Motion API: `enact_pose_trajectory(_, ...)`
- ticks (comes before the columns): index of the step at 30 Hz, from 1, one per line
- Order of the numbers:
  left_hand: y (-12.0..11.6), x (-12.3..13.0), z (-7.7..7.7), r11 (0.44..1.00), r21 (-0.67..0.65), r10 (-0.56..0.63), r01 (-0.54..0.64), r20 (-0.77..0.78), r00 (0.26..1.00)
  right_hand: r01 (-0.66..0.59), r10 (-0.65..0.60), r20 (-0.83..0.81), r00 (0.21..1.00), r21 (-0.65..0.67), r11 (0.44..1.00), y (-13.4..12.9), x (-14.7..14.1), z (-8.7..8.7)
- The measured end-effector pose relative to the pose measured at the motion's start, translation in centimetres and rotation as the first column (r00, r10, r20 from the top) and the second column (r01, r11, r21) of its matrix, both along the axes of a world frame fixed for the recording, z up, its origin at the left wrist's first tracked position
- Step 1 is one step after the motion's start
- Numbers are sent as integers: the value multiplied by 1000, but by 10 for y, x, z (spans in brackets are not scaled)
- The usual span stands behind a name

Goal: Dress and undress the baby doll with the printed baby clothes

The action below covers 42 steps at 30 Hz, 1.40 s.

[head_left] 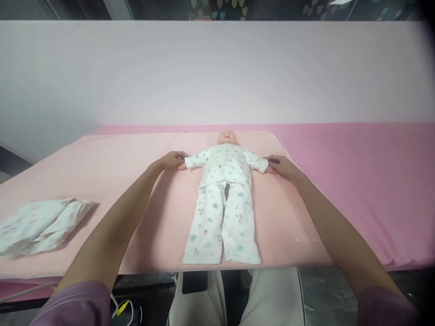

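A baby doll [227, 136] lies on its back with its head away from me and its arms spread. It wears a white printed long-sleeved top [227, 163]. Matching white trousers [206, 226] lie flat below the top, their cuffs near the front edge. My left hand [171, 160] is closed at the cuff of the sleeve on the left, the thumb and fingers pinching there. On the other side, my right hand [282, 166] is closed at the opposite sleeve cuff [263, 165]. Both doll hands show partly under my fingers.
A light pink mat [142, 149] covers most of the table, with a darker pink sheet [367, 181] to the right. Folded printed cloth [44, 224] lies at the left. A white wall [217, 72] stands behind. A phone [195, 282] rests on my lap.
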<state>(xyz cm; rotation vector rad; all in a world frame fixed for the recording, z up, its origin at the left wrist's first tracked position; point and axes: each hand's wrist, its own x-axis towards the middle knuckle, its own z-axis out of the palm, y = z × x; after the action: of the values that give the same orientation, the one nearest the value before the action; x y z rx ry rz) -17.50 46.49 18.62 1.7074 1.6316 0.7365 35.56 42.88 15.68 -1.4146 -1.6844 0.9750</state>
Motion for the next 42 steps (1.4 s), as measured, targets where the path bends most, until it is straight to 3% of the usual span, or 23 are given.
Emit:
enact_pose_trajectory(3,0,2,-13,993,89,74,-73,-3,997,123,-150,132,980,195,973,7,-2,-10)
enact_pose_trajectory(5,-2,1,-20,975,185,122,-125,25,992,198,-281,190,941,365,910,12,-3,-17)
enact_pose_trajectory(7,-5,-1,-26,959,248,135,-140,38,990,226,-351,219,910,446,866,14,-3,-23)
enact_pose_trajectory(10,-13,-1,-31,945,298,124,-133,50,991,234,-374,234,897,468,852,11,-2,-25)
enact_pose_trajectory(13,-30,6,-33,909,330,226,-256,128,966,212,-351,212,912,488,847,2,-4,-24)
enact_pose_trajectory(16,-53,16,-34,891,277,319,-358,179,931,207,-367,255,895,491,846,-8,-10,-20)
enact_pose_trajectory(20,-69,23,-34,923,323,199,-210,65,978,230,-401,319,859,460,858,-21,-23,-14)
enact_pose_trajectory(23,-69,23,-36,904,415,122,-100,-26,992,317,-462,271,845,442,839,-33,-35,-14)
enact_pose_trajectory(28,-63,21,-43,895,424,177,-139,-50,983,345,-447,225,866,377,860,-46,-52,-25)
enact_pose_trajectory(33,-57,14,-50,872,477,178,-106,-107,978,401,-504,194,842,401,824,-40,-47,-35)
enact_pose_trajectory(36,-56,13,-46,873,482,165,-74,-149,975,322,-490,259,832,495,807,-34,-39,-30)
enact_pose_trajectory(38,-60,15,-34,894,442,167,-76,-170,971,285,-482,316,817,506,814,-38,-38,-20)
enact_pose_trajectory(40,-75,19,-17,912,382,228,-147,-175,958,280,-483,339,807,500,819,-54,-42,-6)
enact_pose_trajectory(42,-107,24,-2,898,390,285,-205,-160,945,265,-490,296,820,562,783,-87,-49,5)
